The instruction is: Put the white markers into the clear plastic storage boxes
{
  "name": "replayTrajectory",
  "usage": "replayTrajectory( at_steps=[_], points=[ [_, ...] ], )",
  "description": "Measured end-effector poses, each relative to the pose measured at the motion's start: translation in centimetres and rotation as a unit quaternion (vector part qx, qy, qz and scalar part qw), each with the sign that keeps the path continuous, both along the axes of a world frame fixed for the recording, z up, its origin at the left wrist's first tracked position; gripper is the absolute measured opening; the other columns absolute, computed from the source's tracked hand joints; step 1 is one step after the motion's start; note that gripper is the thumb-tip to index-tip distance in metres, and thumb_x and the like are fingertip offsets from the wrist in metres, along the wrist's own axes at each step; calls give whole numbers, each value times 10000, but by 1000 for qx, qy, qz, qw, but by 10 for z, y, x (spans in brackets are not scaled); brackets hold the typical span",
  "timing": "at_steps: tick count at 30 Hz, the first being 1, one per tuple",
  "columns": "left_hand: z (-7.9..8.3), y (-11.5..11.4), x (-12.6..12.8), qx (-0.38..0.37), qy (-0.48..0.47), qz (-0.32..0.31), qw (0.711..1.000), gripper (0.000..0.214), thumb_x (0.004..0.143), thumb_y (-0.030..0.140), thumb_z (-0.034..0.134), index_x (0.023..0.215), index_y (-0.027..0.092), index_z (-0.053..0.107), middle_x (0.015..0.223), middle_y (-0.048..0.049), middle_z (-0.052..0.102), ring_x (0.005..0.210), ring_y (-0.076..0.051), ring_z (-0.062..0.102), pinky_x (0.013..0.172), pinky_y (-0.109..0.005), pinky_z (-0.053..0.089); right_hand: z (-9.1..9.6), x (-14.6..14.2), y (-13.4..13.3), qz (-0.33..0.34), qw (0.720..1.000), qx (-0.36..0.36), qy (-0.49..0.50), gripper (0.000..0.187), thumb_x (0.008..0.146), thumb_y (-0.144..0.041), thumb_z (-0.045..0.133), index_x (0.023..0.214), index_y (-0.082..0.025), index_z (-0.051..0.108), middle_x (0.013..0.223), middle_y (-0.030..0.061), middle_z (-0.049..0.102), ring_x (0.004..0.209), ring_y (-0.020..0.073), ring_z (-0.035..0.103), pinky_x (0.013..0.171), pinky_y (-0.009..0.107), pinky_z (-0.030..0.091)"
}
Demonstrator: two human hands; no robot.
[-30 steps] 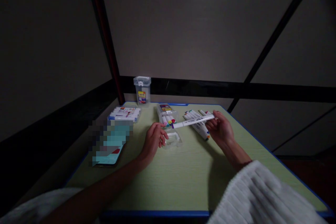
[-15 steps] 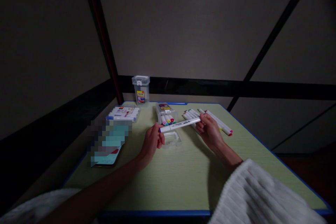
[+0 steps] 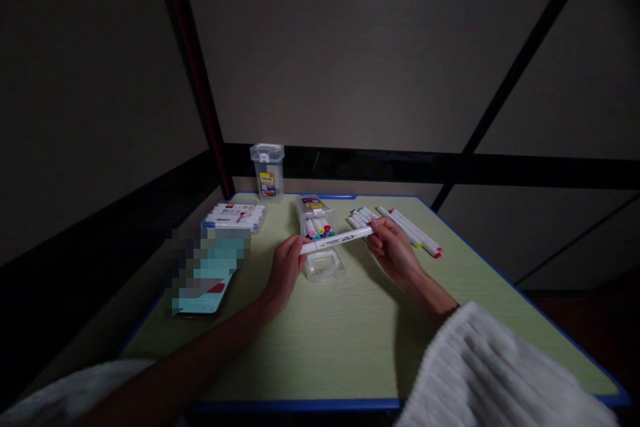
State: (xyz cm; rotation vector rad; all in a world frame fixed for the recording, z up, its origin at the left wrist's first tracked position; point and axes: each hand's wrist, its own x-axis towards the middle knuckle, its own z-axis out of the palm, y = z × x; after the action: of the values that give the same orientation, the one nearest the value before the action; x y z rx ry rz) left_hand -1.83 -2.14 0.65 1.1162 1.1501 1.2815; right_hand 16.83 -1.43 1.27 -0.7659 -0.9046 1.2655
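Two hands hold one white pen (image 3: 343, 239) above the worktop (image 3: 300, 347): your left hand (image 3: 286, 270) is closed on its 9 o'clock end, your right hand (image 3: 393, 248) pinches its 3 o'clock end. Read directions from the pen, 12 being away from you. The open box (image 3: 312, 205), with pens inside, is at 11 o'clock; its clear lid (image 3: 326, 274) lies at 6.

Caution: if you pull both ends outward, the cap (image 3: 310, 247) could slip off; your left hand partly covers it, so its fit cannot be checked. If you release one end first, that end may dip, strike the lid and shift the box. If your right hand drops, it could roll the loose pens (image 3: 361, 215) at 2 o'clock, which it partly hides. Sweeping it towards 3 may scatter the long pens (image 3: 416, 232) there. The gap beneath the pen cannot be judged.
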Motion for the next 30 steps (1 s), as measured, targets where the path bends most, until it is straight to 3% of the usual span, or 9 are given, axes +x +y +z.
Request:
replayTrajectory(
  at_steps=[20,30],
  points=[
    [1,-1,0,39,-7,-1,999,241,663,389,493,687,152,531,404,90,334,348,-39,263,354,-164,163,-7,2,4,10,1000,-27,-1,259,642,-297,676,607,-180,447,411,-92,341,354,27,250,331,150,158],
    [-3,2,-1,40,-34,-17,998,235,646,362,529,760,156,514,522,76,428,352,-28,328,332,-153,206,-7,0,2,21,999,-37,-15,265,641,-315,665,597,-180,442,395,-90,338,347,28,239,325,157,162]
  ],
)
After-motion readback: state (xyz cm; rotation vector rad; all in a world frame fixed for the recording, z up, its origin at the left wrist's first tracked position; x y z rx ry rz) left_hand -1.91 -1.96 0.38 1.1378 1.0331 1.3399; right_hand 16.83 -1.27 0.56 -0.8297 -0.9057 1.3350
